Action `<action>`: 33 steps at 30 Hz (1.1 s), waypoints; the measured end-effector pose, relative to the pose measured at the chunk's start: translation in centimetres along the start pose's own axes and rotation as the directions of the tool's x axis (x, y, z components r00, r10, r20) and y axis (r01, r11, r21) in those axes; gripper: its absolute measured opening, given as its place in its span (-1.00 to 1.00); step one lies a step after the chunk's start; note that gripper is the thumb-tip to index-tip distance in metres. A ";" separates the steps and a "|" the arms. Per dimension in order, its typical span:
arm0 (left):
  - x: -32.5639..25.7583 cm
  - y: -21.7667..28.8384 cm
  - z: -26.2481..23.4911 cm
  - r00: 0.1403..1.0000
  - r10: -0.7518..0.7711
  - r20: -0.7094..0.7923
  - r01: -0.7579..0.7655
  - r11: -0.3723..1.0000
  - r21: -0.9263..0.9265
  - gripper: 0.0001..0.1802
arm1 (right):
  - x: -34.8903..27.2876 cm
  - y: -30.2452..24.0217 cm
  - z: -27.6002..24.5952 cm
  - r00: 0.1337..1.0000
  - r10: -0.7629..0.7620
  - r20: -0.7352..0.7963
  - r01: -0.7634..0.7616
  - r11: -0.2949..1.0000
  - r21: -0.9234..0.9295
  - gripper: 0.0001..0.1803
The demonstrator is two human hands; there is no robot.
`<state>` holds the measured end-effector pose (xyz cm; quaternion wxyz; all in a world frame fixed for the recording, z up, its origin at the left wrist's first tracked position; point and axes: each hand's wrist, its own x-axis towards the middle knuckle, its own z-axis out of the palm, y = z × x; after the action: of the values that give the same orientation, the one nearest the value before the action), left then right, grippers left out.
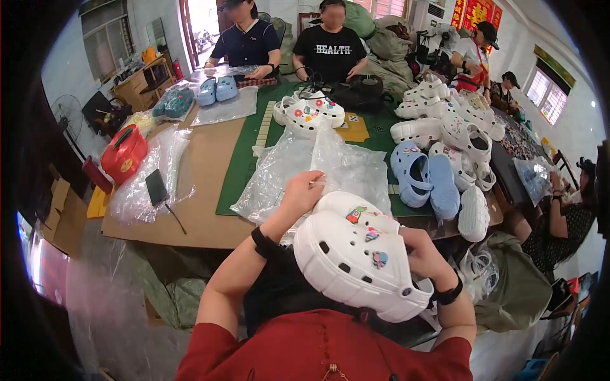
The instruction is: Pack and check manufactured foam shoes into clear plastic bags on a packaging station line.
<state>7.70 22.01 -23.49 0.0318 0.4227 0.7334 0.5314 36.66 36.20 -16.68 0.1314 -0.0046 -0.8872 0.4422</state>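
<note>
As seems, clogs (pixel 359 254) against right hand (pixel 424 254).

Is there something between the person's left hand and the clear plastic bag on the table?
Nothing visible. The left hand already touches the edge of the clear plastic bag. The right hand holds the pair of white clogs beside it, below the bag.

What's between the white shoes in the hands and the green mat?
Clear plastic bags lie between the white clogs and the green mat, seen from the head camera.
</note>
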 end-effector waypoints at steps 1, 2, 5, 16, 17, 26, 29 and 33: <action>0.0 -0.1 -0.1 0.999 -0.018 0.028 0.019 1.000 -0.025 -0.63 | 0.2 0.5 0.3 1.000 0.001 -0.001 -0.001 1.000 0.000 -0.70; 0.0 -0.2 -0.3 0.998 -0.036 0.056 0.039 0.998 -0.049 -0.59 | 0.3 0.9 0.6 0.999 -0.023 -0.042 0.020 0.998 -0.063 -0.73; -0.3 0.2 -1.1 0.982 -0.141 0.125 0.156 0.980 -0.122 -0.54 | 0.5 1.1 1.1 0.992 -0.043 -0.116 0.015 0.972 -0.235 -0.78; -2.7 1.5 -2.7 0.984 -0.060 0.167 0.051 0.997 0.059 -0.52 | 1.0 0.6 3.5 0.996 0.038 -0.079 -0.075 0.836 -0.544 -0.75; -2.9 1.7 -3.0 0.994 -0.025 0.111 0.019 0.998 0.052 -0.54 | 1.2 0.4 3.4 0.981 0.114 -0.154 -0.178 0.843 -0.507 -0.77; -5.1 3.8 -3.8 0.837 0.539 -0.097 -0.478 0.806 0.349 -0.79 | 3.0 1.2 5.3 0.914 0.059 -0.402 -0.245 0.870 -0.429 -0.77; -6.3 5.3 -3.7 0.834 0.544 -0.099 -0.477 0.798 0.367 -0.81 | 3.9 0.9 5.8 0.900 0.070 -0.429 -0.273 0.859 -0.433 -0.76; -6.0 4.5 -4.5 0.931 0.342 -0.132 -0.313 0.929 0.196 -0.78 | 4.3 1.0 7.2 0.936 -0.072 -0.346 -0.123 0.852 -0.509 -0.74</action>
<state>11.96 15.08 -20.30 -0.1542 0.4956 0.6954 0.4970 30.71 31.74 -20.64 0.2757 -0.1312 -0.9355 0.1779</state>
